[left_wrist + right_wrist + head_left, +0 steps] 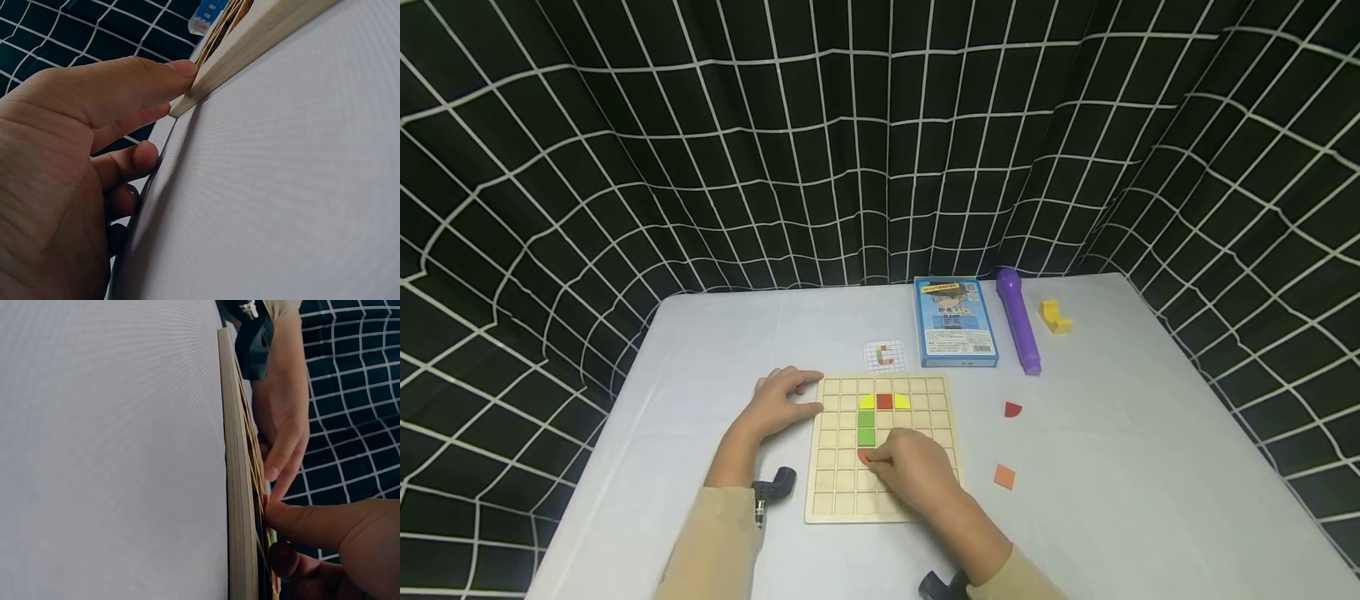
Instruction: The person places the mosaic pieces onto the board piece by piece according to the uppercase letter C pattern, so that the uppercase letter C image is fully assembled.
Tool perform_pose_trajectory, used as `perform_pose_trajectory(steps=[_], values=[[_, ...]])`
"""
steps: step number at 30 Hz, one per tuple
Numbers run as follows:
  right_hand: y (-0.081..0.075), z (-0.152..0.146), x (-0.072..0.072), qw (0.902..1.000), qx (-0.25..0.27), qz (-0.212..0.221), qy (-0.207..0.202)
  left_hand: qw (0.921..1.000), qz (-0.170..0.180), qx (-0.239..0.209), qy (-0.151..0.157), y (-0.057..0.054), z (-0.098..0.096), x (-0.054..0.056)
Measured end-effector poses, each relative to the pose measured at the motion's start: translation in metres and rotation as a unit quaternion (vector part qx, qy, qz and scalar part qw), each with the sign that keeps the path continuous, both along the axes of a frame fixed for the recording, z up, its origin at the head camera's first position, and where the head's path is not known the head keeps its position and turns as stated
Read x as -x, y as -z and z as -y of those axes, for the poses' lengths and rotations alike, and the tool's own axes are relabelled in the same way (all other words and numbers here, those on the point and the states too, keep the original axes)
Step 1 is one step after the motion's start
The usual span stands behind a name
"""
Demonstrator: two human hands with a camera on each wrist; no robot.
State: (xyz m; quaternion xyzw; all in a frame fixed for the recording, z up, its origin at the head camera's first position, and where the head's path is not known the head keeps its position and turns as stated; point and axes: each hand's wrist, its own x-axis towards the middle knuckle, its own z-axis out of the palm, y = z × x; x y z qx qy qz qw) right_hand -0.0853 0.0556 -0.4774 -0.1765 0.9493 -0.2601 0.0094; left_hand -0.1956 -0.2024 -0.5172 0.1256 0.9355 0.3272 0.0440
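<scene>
A wooden grid board [835, 504] lies on the table. On it sit two yellow pieces [902, 402], a red square [884, 402] between them, and two green squares [867, 427] in a column. My right hand [917, 471] pinches a red rounded piece [862, 456] in the cell under the lower green square; the fingertips partly cover it. At the board's upper left corner my left hand [781, 404] touches the edge with thumb and index finger. The left wrist view shows that thumb [181, 67] on the board's rim, the other fingers loosely bent.
A pattern card [884, 357] lies behind the board, beside a blue box [957, 325]. Further right are a purple stick [1019, 321] and a yellow holder [1056, 317]. A red quarter-circle [1012, 409] and an orange square [1004, 477] lie right of the board.
</scene>
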Motion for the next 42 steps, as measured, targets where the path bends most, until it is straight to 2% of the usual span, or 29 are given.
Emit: perform_pose_trajectory(steps=[6,11,14,18,21,26,34,42], values=[[-0.004,-0.006,-0.002,0.9999,-0.005,-0.006,-0.010,1.0000,0.001,-0.004,0.003,0.000,0.001,-0.001],[-0.013,-0.027,-0.008,0.9999,0.011,-0.010,0.005,0.9999,0.002,-0.010,0.005,-0.002,0.000,-0.002],[-0.018,-0.044,-0.011,0.9996,0.013,-0.003,0.026,1.0000,0.002,-0.008,0.000,-0.002,0.000,-0.002],[-0.022,-0.074,-0.016,0.9970,0.002,0.023,0.074,0.9999,0.005,-0.012,0.000,0.000,-0.001,-0.002],[-0.026,-0.098,-0.020,0.9931,-0.012,0.044,0.108,0.9999,0.009,-0.013,0.003,0.000,-0.002,-0.003],[-0.028,-0.131,-0.027,0.9873,-0.044,0.060,0.140,1.0000,0.000,-0.004,0.005,0.000,0.001,-0.001],[-0.016,-0.147,-0.029,0.9761,-0.057,0.113,0.177,0.9999,-0.002,-0.007,0.010,0.001,0.002,0.002],[-0.016,-0.140,-0.027,0.9846,-0.040,0.042,0.165,1.0000,-0.001,-0.004,0.007,-0.001,0.001,0.001]])
